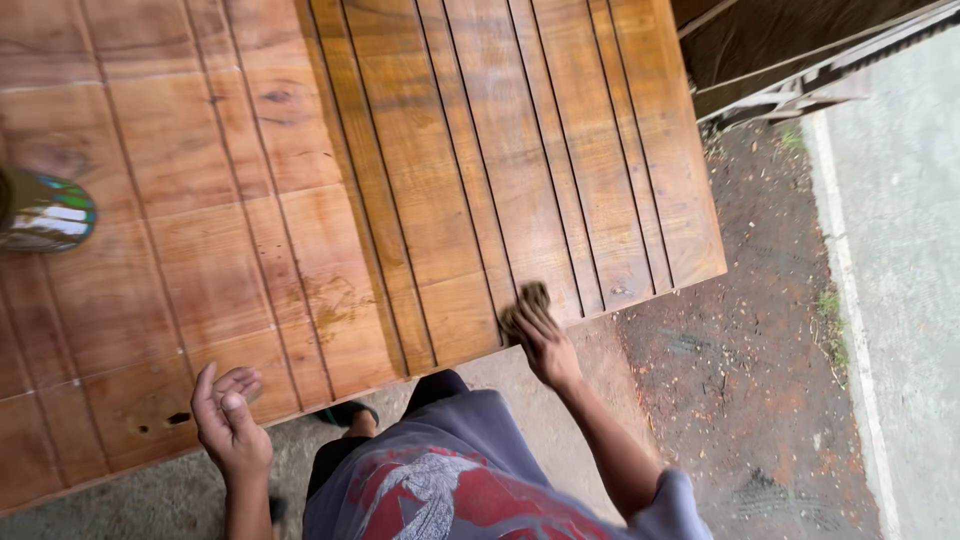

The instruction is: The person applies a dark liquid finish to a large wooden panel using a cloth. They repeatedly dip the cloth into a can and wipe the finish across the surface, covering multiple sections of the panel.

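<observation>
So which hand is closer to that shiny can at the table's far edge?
Left. The left hand rests on the wooden tabletop's near edge, below the can; the right hand, holding a brown cloth, is farther away.

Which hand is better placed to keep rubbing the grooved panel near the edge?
Right, probably. The right hand already presses a dark rag on the grooved wooden panel near its front edge. The left hand rests empty at the plain boards' edge, far from the grooves.

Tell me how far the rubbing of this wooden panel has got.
Most of the wooden panel already shines evenly. The right hand presses a brown cloth on the grooved boards at the near edge. The left hand rests empty at that edge, where a blotchy patch and a dark spot remain.
</observation>
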